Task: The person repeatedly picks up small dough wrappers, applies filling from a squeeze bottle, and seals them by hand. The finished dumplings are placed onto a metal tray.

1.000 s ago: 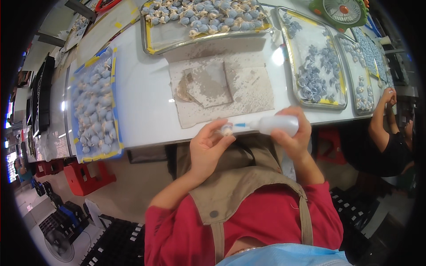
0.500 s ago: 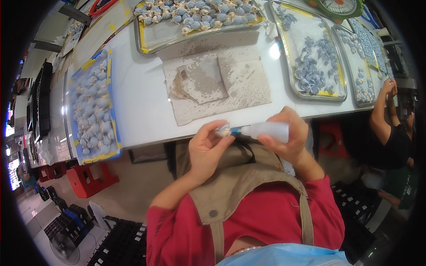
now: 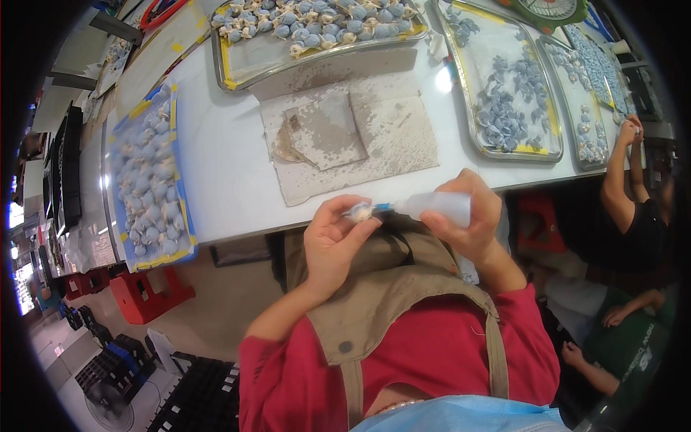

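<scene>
A long white worktable (image 3: 216,165) fills the upper half of the view, seen from above by a person in a red shirt and tan apron.

At nine o'clock lies a blue-edged tray (image 3: 147,183) packed with small pale blue and white pieces. At twelve o'clock a metal tray (image 3: 317,29) holds a dense row of similar pieces, with bare metal on its near side. At two o'clock a second metal tray (image 3: 504,93) is about half covered with blue pieces. Just beyond the hands, a stained grey mat (image 3: 360,137) carries a smaller smeared sheet.

At three o'clock another person's arm (image 3: 619,180) reaches up to the table edge.

Near centre, below the table edge, the right hand (image 3: 471,223) is wrapped firmly around a white squeeze bottle (image 3: 435,207), its blue nozzle pointing left. The left hand (image 3: 335,241) pinches one small pale piece (image 3: 360,212) between thumb and fingertips, the nozzle tip touching or just beside it.

As a judgement, many pieces already sit finished on trays, this one is mid-treatment, and the open tray space suggests more to come.
</scene>
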